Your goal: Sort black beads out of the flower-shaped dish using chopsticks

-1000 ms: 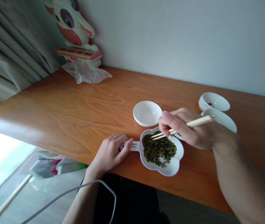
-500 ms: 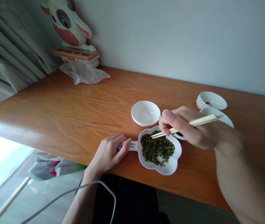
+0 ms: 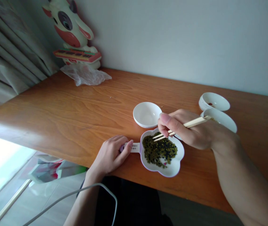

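Observation:
My left hand (image 3: 111,153) is closed round the short handle of a white, purple-rimmed, flower-shaped dish (image 3: 177,171) near the table's front edge. A layer of small green and dark beans (image 3: 158,150) covers much of the dish, with a tiny pinkish-red piece at the lower part. My right hand (image 3: 183,128) holds a pair of wooden chopsticks (image 3: 192,122). Their tips are slightly apart over the upper left part of the beans; whether anything is between them I cannot tell. A white bowl (image 3: 147,114) stands just behind the dish, close to my right fingers.
Two more white bowls stand at the right, one (image 3: 215,101) with small brownish bits and another (image 3: 225,121) partly behind my right hand. At the far left are a cow-shaped toy keyboard (image 3: 77,53) and a clear plastic bag (image 3: 86,75). A grey cable (image 3: 77,190) hangs in front.
My right hand has shifted slightly left, and the chopstick tips have spread a little wider over the beans. My left hand and the dish stay in place.

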A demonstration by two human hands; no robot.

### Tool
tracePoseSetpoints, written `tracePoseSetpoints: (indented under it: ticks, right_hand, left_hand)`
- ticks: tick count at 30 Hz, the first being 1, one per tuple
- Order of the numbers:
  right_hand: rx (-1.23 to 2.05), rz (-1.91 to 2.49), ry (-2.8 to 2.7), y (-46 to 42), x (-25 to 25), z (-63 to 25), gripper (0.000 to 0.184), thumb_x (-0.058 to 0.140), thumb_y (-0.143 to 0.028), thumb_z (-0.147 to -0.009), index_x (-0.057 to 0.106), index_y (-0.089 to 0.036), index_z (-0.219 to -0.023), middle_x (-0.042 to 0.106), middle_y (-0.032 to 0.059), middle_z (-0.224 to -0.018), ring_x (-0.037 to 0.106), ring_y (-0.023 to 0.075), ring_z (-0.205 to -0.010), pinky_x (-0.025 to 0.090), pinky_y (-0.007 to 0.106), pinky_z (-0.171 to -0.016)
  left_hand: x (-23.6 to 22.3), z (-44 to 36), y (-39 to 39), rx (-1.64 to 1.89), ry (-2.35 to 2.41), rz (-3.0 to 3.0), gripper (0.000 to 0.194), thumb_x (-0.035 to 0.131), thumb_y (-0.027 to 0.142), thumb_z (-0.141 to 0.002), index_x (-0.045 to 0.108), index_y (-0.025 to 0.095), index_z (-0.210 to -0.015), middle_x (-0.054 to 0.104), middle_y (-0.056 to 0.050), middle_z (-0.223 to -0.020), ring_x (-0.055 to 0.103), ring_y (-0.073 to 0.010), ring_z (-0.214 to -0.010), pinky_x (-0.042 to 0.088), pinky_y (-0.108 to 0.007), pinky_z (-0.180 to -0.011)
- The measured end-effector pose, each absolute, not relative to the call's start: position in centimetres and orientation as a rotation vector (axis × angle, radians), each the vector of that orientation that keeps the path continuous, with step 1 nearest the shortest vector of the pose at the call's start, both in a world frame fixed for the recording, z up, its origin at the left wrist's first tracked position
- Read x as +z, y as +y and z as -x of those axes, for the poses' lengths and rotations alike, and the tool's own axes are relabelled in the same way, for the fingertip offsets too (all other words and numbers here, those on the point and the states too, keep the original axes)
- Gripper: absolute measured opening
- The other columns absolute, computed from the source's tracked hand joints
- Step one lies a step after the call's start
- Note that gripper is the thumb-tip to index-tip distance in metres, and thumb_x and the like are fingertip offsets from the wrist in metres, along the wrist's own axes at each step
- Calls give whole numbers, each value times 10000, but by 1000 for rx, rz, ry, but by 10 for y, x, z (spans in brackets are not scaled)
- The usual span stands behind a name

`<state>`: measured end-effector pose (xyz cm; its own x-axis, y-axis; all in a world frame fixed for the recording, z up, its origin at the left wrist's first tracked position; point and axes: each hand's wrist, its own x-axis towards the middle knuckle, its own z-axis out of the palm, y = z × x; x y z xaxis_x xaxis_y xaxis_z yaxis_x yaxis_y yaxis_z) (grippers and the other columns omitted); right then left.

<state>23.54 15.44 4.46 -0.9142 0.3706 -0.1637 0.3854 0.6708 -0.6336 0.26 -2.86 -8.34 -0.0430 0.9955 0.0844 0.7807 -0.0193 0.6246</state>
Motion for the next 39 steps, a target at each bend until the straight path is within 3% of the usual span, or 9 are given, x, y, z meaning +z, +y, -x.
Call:
tracePoseSetpoints:
  ticks: [39]
  right_hand:
    - [-1091, -627, 2867, 153, 46, -235, 603, 277, -586, -1116, 568, -203, -753, 611, -5, -672, 509, 142, -617, 339, 341, -664]
  left_hand:
    - [-84, -3, -29, 753, 1874, -1857, 391, 422, 425, -1122, 507, 215, -803, 591, -21, -778, 534, -183, -711, 379, -332, -710]
